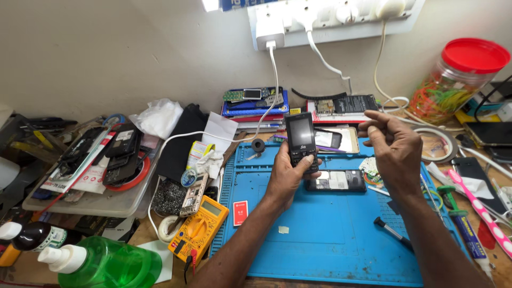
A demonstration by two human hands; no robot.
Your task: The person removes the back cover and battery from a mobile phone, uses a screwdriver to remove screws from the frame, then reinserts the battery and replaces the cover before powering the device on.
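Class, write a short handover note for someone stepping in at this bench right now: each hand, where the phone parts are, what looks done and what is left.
Left hand: holds the black keypad phone upright over the blue work mat, thumb on the keypad; screen is dark.
Right hand: raised, empty, fingers loosely curled, beside the phone and not touching it.
Opened phone body: flat on the mat just behind the left hand.
Yellow multimeter: at the mat's left edge.
Black-handled tool: on the mat to the right.
Done: held phone looks assembled from the front.
Left: screen not lit; second phone remains open.

Black phone (301, 140), blue mat (325, 229), yellow multimeter (199, 228)
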